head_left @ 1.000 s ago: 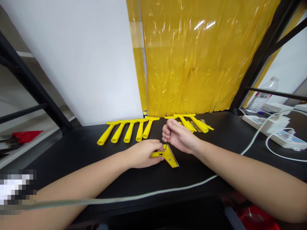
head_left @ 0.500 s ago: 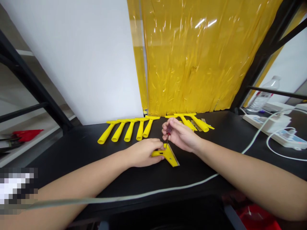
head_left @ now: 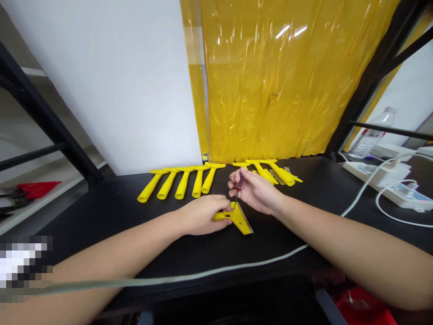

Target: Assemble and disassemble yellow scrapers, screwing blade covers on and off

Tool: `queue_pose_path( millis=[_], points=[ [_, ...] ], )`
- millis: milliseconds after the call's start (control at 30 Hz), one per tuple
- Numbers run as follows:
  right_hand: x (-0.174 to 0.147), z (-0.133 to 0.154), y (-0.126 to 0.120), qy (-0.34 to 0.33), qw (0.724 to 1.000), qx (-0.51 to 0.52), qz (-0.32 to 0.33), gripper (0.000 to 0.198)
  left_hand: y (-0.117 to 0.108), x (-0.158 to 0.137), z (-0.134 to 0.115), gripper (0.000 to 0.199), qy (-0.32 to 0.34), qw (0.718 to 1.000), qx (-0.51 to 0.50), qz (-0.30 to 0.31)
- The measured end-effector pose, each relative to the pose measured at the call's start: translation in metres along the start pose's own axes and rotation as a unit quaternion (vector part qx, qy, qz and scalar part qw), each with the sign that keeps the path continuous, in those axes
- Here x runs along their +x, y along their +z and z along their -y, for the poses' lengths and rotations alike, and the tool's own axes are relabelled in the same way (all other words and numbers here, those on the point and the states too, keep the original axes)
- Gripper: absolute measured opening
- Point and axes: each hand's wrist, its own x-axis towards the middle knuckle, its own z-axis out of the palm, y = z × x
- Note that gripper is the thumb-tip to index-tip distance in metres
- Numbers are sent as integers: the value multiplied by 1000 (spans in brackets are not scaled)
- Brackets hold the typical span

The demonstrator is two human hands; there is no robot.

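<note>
On the black table lies a yellow scraper (head_left: 241, 221) with a thin metal blade along its right edge. My left hand (head_left: 204, 215) is closed around its handle and hides most of it. A small screwdriver (head_left: 238, 184) with a reddish, see-through handle is pinched in my right hand (head_left: 253, 192). Its shaft points down, and the tip meets the scraper's upper part, near my left fingertips. Whether a screw sits under the tip is too small to tell.
Several yellow scraper handles (head_left: 182, 184) stand in a row at the back, with more yellow scraper parts (head_left: 282, 174) to their right. A pale cable (head_left: 203, 274) crosses the front. Power strips (head_left: 389, 185) and a plastic bottle (head_left: 374, 133) are at the right.
The screwdriver's handle has shifted slightly within my right fingers. My left hand and the scraper stay in place.
</note>
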Motion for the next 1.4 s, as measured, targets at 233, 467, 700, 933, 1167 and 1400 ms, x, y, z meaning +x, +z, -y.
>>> queue_pose_path(
  millis=[233, 467, 700, 933, 1167, 1400],
  points=[
    [-1, 12, -4, 34, 998, 43, 35, 36, -1, 0, 0, 18, -3, 1000, 6, 5],
    [-9, 26, -3, 100, 990, 5, 103, 37, -1, -2, 4, 11, 26, 999, -11, -16],
    [-9, 21, 0, 103, 990, 10, 97, 36, -1, 0, 6, 15, 45, 999, -11, -22],
    [-12, 18, 3, 100, 989, 5, 109, 32, -1, 1, 7, 15, 46, 999, -10, -13],
    [-14, 14, 2, -50, 980, -168, 97, 35, -1, 1, 10, 17, 51, 998, -16, -14],
    [-13, 23, -13, -91, 950, -286, 88, 25, -2, 1, 11, 17, 54, 999, -5, -10]
  ],
)
